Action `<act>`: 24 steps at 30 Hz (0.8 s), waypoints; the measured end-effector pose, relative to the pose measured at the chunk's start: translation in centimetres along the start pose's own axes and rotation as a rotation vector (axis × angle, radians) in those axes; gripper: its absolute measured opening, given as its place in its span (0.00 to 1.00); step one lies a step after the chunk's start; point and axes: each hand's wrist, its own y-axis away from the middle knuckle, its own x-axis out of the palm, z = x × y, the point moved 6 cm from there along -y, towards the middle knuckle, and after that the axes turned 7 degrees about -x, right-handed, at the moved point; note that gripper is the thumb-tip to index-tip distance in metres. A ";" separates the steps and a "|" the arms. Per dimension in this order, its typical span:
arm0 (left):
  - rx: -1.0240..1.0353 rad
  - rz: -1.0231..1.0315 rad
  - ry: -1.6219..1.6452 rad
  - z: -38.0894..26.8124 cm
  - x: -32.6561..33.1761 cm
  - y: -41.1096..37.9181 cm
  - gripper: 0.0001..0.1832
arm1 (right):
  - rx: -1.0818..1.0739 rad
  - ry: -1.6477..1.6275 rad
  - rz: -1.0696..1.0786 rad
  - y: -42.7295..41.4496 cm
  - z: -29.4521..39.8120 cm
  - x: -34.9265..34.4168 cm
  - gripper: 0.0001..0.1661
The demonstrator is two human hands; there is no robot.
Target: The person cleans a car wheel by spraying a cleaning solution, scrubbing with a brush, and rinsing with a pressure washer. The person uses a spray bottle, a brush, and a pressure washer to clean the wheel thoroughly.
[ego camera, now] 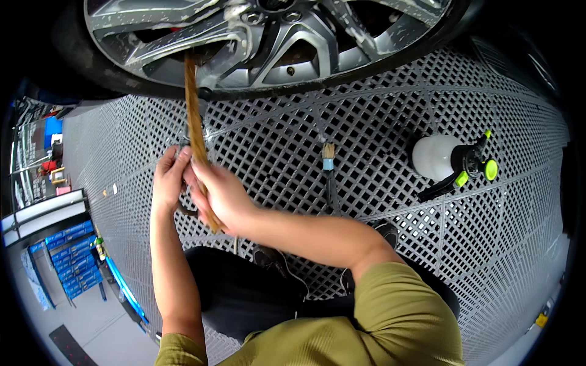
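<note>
My right hand, slightly blurred, is closed around a long, narrow yellow-brown strip. The strip's far end reaches up to a gap between the spokes of a silver alloy wheel, and its near end sticks out below my fingers. White foam flecks dot the spokes. Just left of it, my left hand grips a dark tool with a black tip near the tyre. That tool is mostly hidden behind the strip and my hands, so its exact kind is unclear.
A bristle brush with a blue band and dark handle lies on the grey grid floor. To its right is a white pump spray bottle with a black head. Blue boxes stand at far left. My shoes are below.
</note>
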 end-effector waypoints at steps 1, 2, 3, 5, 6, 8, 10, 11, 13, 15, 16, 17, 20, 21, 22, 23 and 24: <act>-0.016 0.015 -0.124 -1.9 2.3 0.6 0.17 | -0.099 0.138 -0.034 1.5 -1.0 -2.7 0.20; -0.016 0.023 -0.155 -1.6 3.2 0.1 0.17 | -0.194 0.276 -0.020 3.1 -2.1 -4.9 0.20; 0.013 0.028 -0.230 -1.3 3.7 -0.4 0.17 | -0.249 0.331 -0.045 5.1 -3.0 -6.5 0.19; 0.056 0.028 -0.310 -1.7 5.2 -1.6 0.19 | -0.307 0.377 -0.092 7.9 -4.3 -9.3 0.18; 0.054 0.066 -0.347 -2.2 5.9 -1.9 0.20 | -0.407 0.474 -0.132 8.3 -4.5 -10.5 0.18; 0.165 0.054 -0.404 -2.6 7.6 -2.7 0.22 | -0.416 0.571 -0.298 8.3 -4.2 -13.6 0.19; 0.174 0.089 -0.462 -3.6 9.7 -2.6 0.24 | -0.382 0.576 -0.467 6.5 -3.3 -16.8 0.20; 0.220 0.083 -0.514 -3.7 10.5 -2.6 0.25 | -0.307 0.700 -0.487 4.6 -1.7 -18.1 0.21; 0.233 0.103 -0.553 -4.0 11.4 -2.3 0.26 | -0.300 0.922 -0.508 0.1 2.9 -19.1 0.21; 0.250 0.113 -0.584 -3.0 11.7 -2.6 0.26 | -0.245 0.990 -0.533 -5.2 8.6 -19.0 0.20; 0.277 0.105 -0.582 -3.3 11.8 -2.6 0.27 | -0.277 0.901 -0.610 -7.9 11.7 -20.1 0.20; 0.302 0.091 -0.579 -3.5 11.6 -2.4 0.27 | -0.284 0.918 -0.694 -10.1 15.3 -20.2 0.20; 0.308 0.043 -0.525 -3.8 10.4 -2.6 0.25 | -0.528 0.933 -0.860 -13.2 20.6 -21.8 0.21; 0.291 0.054 -0.512 -3.2 9.7 -3.2 0.25 | -0.548 1.050 -0.856 -12.9 18.7 -21.4 0.24; 0.284 0.072 -0.490 -3.1 9.4 -3.6 0.25 | -0.731 1.031 -0.833 -11.9 15.8 -21.7 0.26; 0.275 0.073 -0.485 -2.7 9.0 -4.0 0.25 | -0.745 0.974 -0.738 -11.0 11.7 -22.2 0.26; 0.262 0.072 -0.477 -1.9 8.5 -4.6 0.25 | -0.671 0.977 -0.747 -9.7 6.6 -21.5 0.24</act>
